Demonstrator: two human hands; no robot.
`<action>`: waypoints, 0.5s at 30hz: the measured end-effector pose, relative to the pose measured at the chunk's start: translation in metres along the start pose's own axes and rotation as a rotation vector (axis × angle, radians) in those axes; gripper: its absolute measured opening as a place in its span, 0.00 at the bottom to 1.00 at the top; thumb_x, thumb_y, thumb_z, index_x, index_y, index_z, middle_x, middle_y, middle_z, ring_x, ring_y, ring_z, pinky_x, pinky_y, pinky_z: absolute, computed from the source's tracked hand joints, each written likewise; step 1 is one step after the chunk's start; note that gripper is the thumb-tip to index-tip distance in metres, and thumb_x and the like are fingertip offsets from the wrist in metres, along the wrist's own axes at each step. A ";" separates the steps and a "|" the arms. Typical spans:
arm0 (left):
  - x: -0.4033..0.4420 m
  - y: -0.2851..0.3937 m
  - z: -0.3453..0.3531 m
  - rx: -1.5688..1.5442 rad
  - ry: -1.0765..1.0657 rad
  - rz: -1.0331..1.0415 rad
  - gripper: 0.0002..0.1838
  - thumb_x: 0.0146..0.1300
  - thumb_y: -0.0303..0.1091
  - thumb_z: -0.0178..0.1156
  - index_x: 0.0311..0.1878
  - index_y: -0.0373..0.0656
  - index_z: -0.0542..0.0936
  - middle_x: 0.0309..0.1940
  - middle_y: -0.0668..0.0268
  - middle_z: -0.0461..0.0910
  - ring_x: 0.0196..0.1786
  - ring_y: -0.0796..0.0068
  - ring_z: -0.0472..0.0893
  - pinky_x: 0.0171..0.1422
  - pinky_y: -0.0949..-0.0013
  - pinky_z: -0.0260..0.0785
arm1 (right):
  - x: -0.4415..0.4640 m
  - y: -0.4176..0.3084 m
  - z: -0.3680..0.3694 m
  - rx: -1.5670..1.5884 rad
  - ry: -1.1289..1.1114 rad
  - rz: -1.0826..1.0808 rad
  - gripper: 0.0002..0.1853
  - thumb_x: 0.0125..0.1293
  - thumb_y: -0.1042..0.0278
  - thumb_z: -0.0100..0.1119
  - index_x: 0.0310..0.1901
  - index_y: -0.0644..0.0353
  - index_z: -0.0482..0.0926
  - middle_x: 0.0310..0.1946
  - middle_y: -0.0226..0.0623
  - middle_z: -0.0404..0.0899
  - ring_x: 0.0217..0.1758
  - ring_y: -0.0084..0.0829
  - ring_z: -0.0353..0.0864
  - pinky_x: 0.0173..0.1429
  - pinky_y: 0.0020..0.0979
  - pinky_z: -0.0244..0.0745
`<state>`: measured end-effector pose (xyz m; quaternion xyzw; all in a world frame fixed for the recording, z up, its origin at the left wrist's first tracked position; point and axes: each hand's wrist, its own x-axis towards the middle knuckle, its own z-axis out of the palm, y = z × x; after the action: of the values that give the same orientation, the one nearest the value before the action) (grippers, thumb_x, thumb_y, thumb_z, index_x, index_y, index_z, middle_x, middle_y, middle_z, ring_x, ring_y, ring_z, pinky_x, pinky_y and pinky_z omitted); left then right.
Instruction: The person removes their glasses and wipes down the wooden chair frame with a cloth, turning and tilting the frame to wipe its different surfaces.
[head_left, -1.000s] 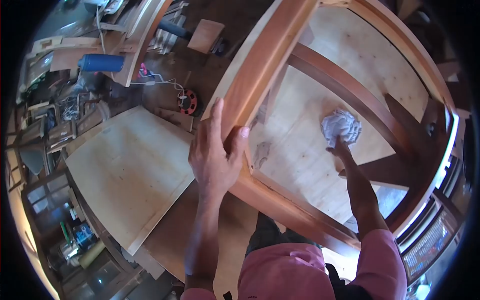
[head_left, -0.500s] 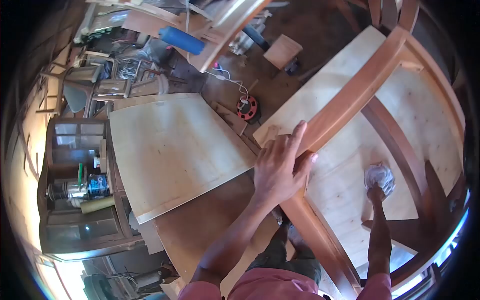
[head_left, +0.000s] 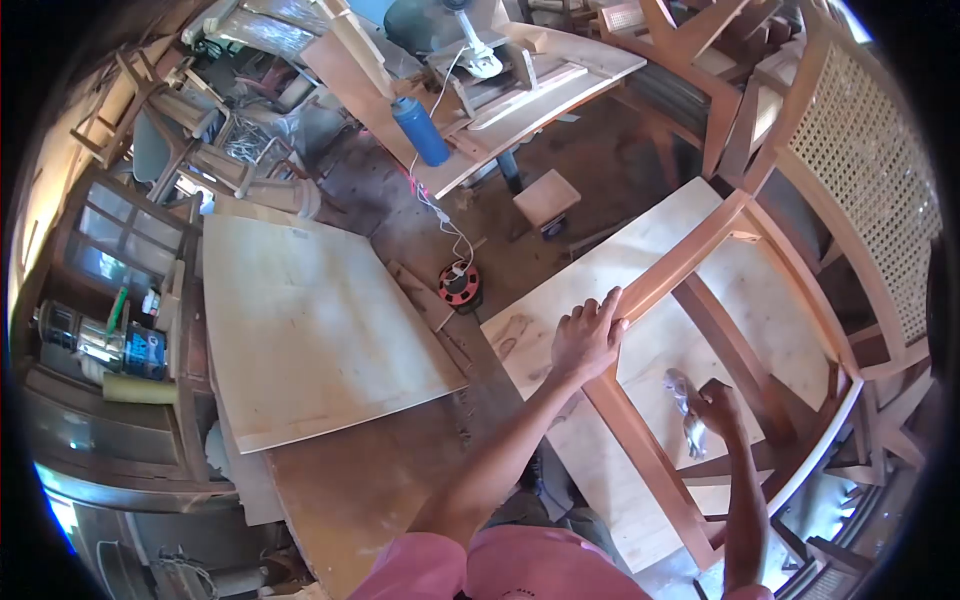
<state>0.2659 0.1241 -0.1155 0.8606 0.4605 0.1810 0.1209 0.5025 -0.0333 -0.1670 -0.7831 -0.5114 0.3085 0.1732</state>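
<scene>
A reddish-brown wooden chair frame [head_left: 652, 470] with an open seat rests over a pale plywood board [head_left: 545, 350]. My left hand [head_left: 588, 342] grips the frame's near-left corner, fingers laid over the rail and thumb at its side. Inside the opening, my right hand [head_left: 718, 408] holds a crumpled whitish cloth [head_left: 681, 388] that hangs down from the fingers. A curved brown rail [head_left: 735, 350] of the frame lies just beyond that hand. Whether the cloth touches the wood, I cannot tell.
Left of me lies another plywood sheet [head_left: 320, 330]. Ahead, a workbench [head_left: 600, 75] carries a blue bottle [head_left: 420, 130] and a power tool [head_left: 482, 62]. A red-and-black cable reel [head_left: 460, 287] sits on the floor. At right stands a cane-panelled chair back [head_left: 865, 180].
My view has tilted up, showing more of the workbench and the cane panel. My right hand has turned, and the cloth, bunched before, now hangs loose. My left hand stays on the frame corner.
</scene>
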 end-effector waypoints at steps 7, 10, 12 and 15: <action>-0.001 0.000 -0.003 -0.014 0.022 0.011 0.25 0.65 0.42 0.50 0.64 0.47 0.63 0.34 0.56 0.75 0.36 0.57 0.78 0.39 0.55 0.70 | -0.083 -0.057 -0.072 -0.337 0.876 -0.188 0.08 0.52 0.73 0.55 0.31 0.69 0.74 0.42 0.49 0.72 0.41 0.48 0.75 0.40 0.44 0.72; -0.001 0.000 -0.003 -0.013 -0.008 -0.005 0.25 0.65 0.43 0.50 0.64 0.47 0.62 0.35 0.56 0.75 0.37 0.56 0.78 0.41 0.54 0.69 | -0.039 -0.012 -0.043 -0.387 0.925 -0.135 0.11 0.56 0.67 0.59 0.34 0.67 0.76 0.44 0.48 0.72 0.44 0.48 0.76 0.45 0.43 0.73; -0.001 -0.004 -0.003 -0.005 -0.001 -0.010 0.25 0.65 0.43 0.49 0.64 0.47 0.62 0.36 0.55 0.75 0.39 0.56 0.77 0.43 0.53 0.69 | 0.004 0.076 -0.002 -0.339 0.795 0.077 0.13 0.57 0.64 0.61 0.39 0.64 0.77 0.48 0.49 0.71 0.50 0.51 0.73 0.49 0.46 0.71; -0.001 -0.003 0.000 -0.019 -0.042 0.001 0.26 0.66 0.44 0.48 0.65 0.48 0.61 0.41 0.53 0.74 0.43 0.55 0.77 0.45 0.52 0.69 | 0.015 0.098 0.028 -0.591 0.940 -0.138 0.18 0.57 0.58 0.62 0.43 0.61 0.77 0.52 0.51 0.69 0.54 0.55 0.67 0.55 0.50 0.65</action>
<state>0.2633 0.1247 -0.1170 0.8631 0.4558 0.1673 0.1388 0.5564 -0.0618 -0.2497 -0.8163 -0.4939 -0.2426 0.1756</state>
